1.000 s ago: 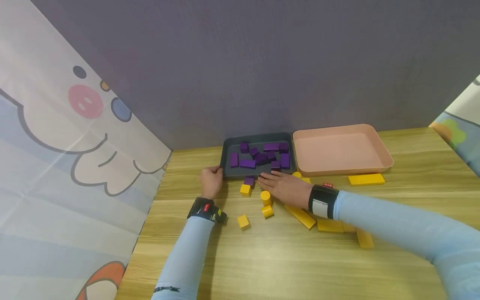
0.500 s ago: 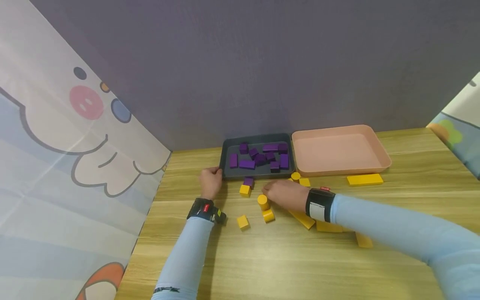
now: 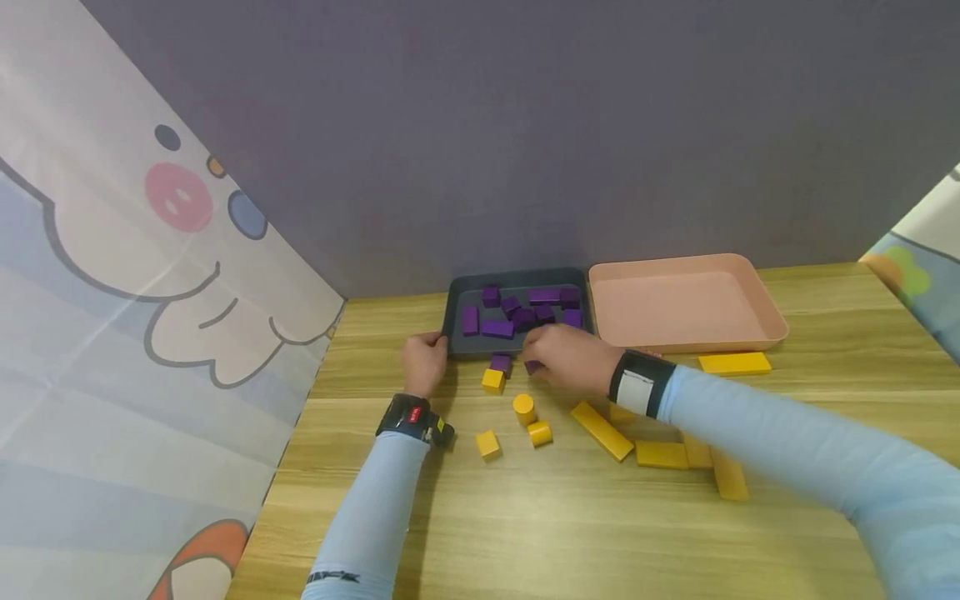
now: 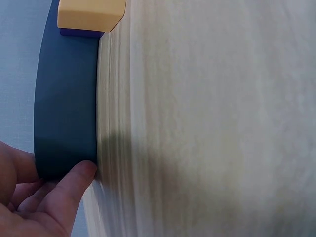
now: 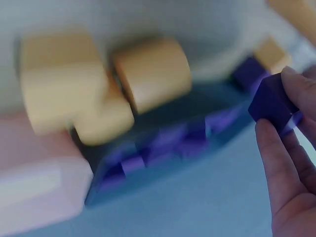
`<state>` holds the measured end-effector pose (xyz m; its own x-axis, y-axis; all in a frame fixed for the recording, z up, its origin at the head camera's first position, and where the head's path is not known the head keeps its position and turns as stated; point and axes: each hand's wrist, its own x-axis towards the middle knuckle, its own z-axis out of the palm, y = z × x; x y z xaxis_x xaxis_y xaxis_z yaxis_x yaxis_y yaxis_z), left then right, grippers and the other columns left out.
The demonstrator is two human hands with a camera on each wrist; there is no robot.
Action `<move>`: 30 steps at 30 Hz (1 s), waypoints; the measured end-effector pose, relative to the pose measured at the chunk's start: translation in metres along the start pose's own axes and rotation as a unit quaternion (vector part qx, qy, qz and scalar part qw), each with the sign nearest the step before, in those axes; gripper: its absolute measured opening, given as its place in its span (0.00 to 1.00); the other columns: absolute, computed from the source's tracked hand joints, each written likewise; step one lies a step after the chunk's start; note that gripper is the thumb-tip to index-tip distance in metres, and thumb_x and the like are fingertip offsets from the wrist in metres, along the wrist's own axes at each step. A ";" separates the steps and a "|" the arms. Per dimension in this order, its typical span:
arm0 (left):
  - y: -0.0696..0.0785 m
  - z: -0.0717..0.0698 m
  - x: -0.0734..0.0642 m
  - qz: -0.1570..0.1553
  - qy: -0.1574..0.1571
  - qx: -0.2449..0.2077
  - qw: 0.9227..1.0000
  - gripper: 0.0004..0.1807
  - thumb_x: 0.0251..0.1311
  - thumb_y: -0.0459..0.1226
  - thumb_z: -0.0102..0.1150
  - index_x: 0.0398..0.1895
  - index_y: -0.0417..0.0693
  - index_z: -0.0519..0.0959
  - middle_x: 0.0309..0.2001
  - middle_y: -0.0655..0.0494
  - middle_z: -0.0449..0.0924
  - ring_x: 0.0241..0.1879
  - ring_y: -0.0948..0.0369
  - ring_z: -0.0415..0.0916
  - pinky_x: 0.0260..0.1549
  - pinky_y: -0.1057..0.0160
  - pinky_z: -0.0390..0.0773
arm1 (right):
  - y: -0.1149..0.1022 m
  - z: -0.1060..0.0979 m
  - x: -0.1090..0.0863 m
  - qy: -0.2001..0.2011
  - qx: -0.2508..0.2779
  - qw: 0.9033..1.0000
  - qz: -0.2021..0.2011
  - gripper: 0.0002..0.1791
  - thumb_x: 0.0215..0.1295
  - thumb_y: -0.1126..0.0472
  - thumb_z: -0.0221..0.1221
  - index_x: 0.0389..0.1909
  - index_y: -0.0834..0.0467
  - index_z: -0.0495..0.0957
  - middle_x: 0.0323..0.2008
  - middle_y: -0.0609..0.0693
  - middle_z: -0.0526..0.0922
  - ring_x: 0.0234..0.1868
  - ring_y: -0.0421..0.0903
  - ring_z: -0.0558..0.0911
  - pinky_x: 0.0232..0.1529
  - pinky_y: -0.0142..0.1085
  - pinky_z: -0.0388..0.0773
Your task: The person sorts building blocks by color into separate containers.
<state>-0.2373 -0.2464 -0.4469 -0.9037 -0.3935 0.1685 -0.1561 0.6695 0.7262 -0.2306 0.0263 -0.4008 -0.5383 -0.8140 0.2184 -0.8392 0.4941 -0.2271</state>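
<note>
My left hand (image 3: 424,365) grips the near left corner of a dark grey tray (image 3: 447,321), its thumb on the front wall in the left wrist view. Several purple blocks lie in that tray. My right hand (image 3: 573,358) is over the tray's front edge and pinches a purple block (image 5: 274,102) between thumb and fingers, clear in the right wrist view. In front of the tray another purple block (image 3: 501,362) touches a yellow cube (image 3: 492,382).
Right of the dark tray stands a pink tray (image 3: 686,304). Yellow cylinders (image 3: 524,408), a yellow cube (image 3: 488,444) and several yellow planks (image 3: 602,431) lie on the wooden table (image 3: 525,533). A grey wall (image 3: 480,142) rises behind the trays.
My right hand first lay flat before the tray, then curled down among the yellow blocks, and is now raised towards the tray with a purple block. The left hand stays at the tray corner.
</note>
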 end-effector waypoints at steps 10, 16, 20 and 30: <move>0.001 0.000 0.010 0.013 0.007 -0.002 1.000 0.13 0.67 0.34 0.59 0.48 0.37 0.87 0.48 0.41 0.88 0.49 0.48 0.87 0.47 0.50 0.86 | 0.053 -0.066 0.070 0.084 0.059 0.979 0.175 0.19 0.62 0.60 0.71 0.54 0.58 0.86 0.53 0.56 0.88 0.52 0.54 0.87 0.52 0.47 0.85; -0.004 0.003 0.006 0.030 0.021 0.001 0.999 0.12 0.67 0.33 0.59 0.46 0.36 0.88 0.45 0.41 0.89 0.44 0.49 0.88 0.42 0.51 0.87 | 0.079 -0.048 0.100 0.069 0.064 0.974 0.205 0.20 0.62 0.62 0.71 0.55 0.62 0.85 0.54 0.58 0.88 0.55 0.56 0.85 0.57 0.49 0.83; -0.008 0.008 0.001 0.032 0.018 -0.004 0.999 0.12 0.66 0.32 0.60 0.45 0.36 0.88 0.44 0.41 0.89 0.45 0.48 0.88 0.42 0.51 0.87 | 0.089 -0.024 0.108 0.061 0.077 0.971 0.220 0.20 0.59 0.64 0.72 0.54 0.62 0.85 0.53 0.59 0.88 0.56 0.57 0.84 0.58 0.49 0.82; -0.006 0.007 0.001 0.021 0.015 -0.021 0.999 0.11 0.66 0.32 0.60 0.45 0.37 0.88 0.46 0.42 0.89 0.44 0.50 0.88 0.41 0.52 0.86 | 0.102 0.004 0.125 0.019 0.057 0.978 0.198 0.19 0.55 0.70 0.71 0.50 0.62 0.87 0.53 0.58 0.88 0.56 0.58 0.84 0.58 0.49 0.82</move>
<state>-0.2403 -0.2462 -0.4554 -0.8968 -0.3848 0.2183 -0.1009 0.6583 0.7460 -0.3832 -0.0267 -0.4002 -0.8238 -0.5524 0.1273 -0.5516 0.7291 -0.4053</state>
